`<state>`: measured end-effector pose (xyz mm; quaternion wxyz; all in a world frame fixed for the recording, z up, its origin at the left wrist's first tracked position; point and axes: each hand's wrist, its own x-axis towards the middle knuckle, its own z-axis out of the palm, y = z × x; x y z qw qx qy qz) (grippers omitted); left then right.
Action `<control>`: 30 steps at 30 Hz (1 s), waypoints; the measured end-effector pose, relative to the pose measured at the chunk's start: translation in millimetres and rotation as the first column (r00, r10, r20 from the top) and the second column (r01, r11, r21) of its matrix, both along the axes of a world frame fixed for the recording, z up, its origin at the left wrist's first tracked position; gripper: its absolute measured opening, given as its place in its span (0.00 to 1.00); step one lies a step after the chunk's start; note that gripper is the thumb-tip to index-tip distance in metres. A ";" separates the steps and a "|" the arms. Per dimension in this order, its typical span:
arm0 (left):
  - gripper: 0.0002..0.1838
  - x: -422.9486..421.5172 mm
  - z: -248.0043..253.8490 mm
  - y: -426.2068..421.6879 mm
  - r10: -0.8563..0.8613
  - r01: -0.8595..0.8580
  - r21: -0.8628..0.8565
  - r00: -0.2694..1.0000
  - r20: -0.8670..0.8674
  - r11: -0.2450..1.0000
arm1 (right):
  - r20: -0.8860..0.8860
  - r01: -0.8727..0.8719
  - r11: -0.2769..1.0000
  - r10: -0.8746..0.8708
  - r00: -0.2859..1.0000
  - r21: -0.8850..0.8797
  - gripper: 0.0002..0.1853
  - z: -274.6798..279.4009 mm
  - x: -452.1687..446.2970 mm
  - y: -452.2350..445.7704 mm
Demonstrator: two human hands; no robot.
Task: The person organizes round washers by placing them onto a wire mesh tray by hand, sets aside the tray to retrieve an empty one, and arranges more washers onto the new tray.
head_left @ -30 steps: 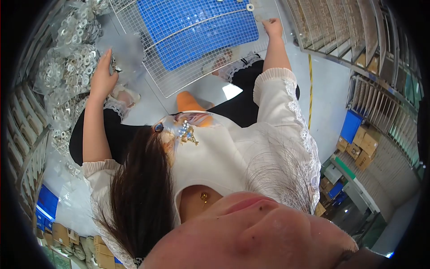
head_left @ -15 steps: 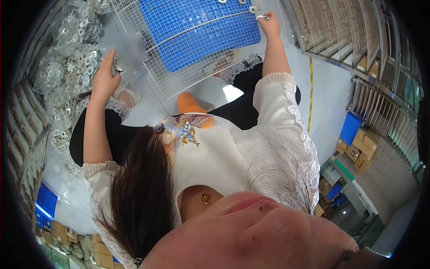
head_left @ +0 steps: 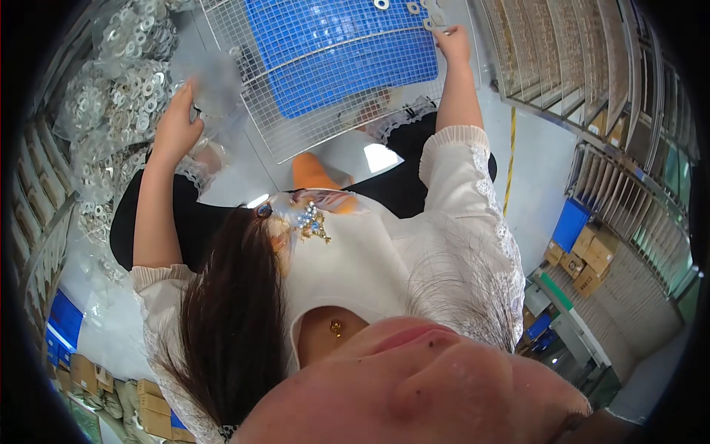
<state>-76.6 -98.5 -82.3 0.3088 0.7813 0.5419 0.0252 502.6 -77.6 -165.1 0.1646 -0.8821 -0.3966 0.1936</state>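
Observation:
My right hand (head_left: 454,44) is closed in a pinch at the right edge of a wire mesh rack (head_left: 262,137), at a pale flat washer (head_left: 429,24). More washers (head_left: 413,8) lie on the mesh close by, over a blue sheet or tray (head_left: 333,66). On the other side, my left hand (head_left: 176,127) is held with its thumb near the fingers. Something dark shows between them, too small to name. A hazy grey patch (head_left: 214,81) blurs the area at its fingertips. Clear bags of washers (head_left: 140,92) are heaped beside it.
Slatted metal racks (head_left: 562,52) stand along the right, and another rack (head_left: 37,214) curves along the left. Cardboard boxes (head_left: 592,251) and a blue bin (head_left: 569,224) are farther off at right. A yellow line (head_left: 510,163) runs across the floor.
My right hand has brought its washer down against the mesh, and more washers show by its fingertips. The rack sits slightly higher and farther right in view. My left hand has barely moved.

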 end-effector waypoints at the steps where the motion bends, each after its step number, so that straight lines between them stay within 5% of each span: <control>1: 0.38 -0.8 -1.3 -0.2 -0.010 0.010 0.018 1.000 -0.002 1.000 | -0.024 0.043 0.995 -0.041 0.999 0.095 0.24 1.6 -1.4 4.7; 5: 0.38 1.0 1.9 -1.3 -0.003 0.003 0.011 1.000 0.013 1.000 | 0.019 -0.135 0.981 0.134 0.991 0.137 0.23 0.9 -5.0 23.9; 8: 0.38 3.1 5.0 0.0 0.031 -0.030 -0.020 0.999 0.018 0.999 | 0.137 -0.288 0.957 0.290 0.947 -0.037 0.23 2.4 -14.2 32.6; 10: 0.38 2.6 4.5 0.4 0.023 -0.023 -0.011 0.999 0.023 1.000 | 0.274 -0.263 0.951 0.299 0.914 -0.162 0.24 1.5 -18.5 33.4; 14: 0.38 1.5 5.9 0.0 0.020 -0.019 -0.010 0.999 0.045 1.000 | 0.195 -0.212 0.963 0.242 0.950 -0.166 0.25 12.6 -19.3 35.3; 16: 0.38 0.9 5.2 -0.2 0.016 -0.016 -0.011 0.999 0.035 1.000 | 0.120 -0.018 1.000 0.016 0.993 0.017 0.26 20.2 -20.5 38.0; 19: 0.38 2.0 7.1 -1.0 0.022 -0.021 -0.022 0.999 0.044 1.000 | 0.306 -0.100 0.995 0.096 0.947 -0.004 0.27 11.2 -10.3 45.6; 25: 0.38 2.1 6.0 -0.7 0.031 -0.031 -0.016 0.999 0.022 0.999 | 0.297 -0.083 0.980 0.134 0.945 -0.179 0.28 16.6 -15.2 52.2; 30: 0.38 5.1 11.3 0.4 0.057 -0.056 -0.053 0.998 0.016 0.997 | 0.282 -0.047 0.996 0.066 0.957 -0.073 0.27 27.1 -23.3 59.9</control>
